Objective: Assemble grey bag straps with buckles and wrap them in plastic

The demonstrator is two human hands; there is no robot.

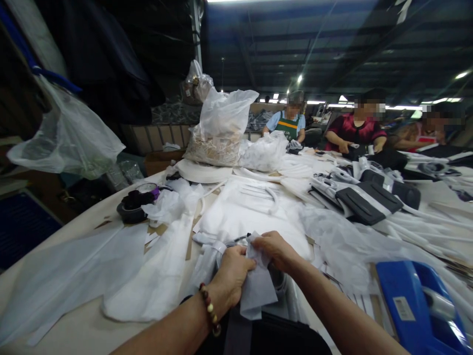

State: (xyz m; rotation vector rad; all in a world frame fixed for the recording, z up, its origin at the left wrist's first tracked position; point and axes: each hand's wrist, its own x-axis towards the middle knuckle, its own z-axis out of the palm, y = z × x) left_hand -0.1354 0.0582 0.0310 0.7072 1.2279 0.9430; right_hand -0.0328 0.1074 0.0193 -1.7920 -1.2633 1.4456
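Observation:
A small sheet of thin white wrapping [258, 291] hangs between my hands, close in front of me. My left hand [234, 273], with a beaded bracelet [210, 310] on its wrist, pinches the wrapping at its left edge. Above and to the right, my right hand [275, 249] grips its upper part. Behind the wrapping are grey pieces partly covered by clear plastic, mostly hidden by my hands. Beneath lies a black item [284, 337] with a grey strap [238, 330] across it.
White foam sheets [236, 212] lie beyond my hands. At right are a blue tape dispenser [402, 291] and black padded pieces [369, 199]. Tape rolls [133, 207] and white sheeting [81, 266] are at left. A filled plastic bag [221, 133] stands at the back; several people work across the table.

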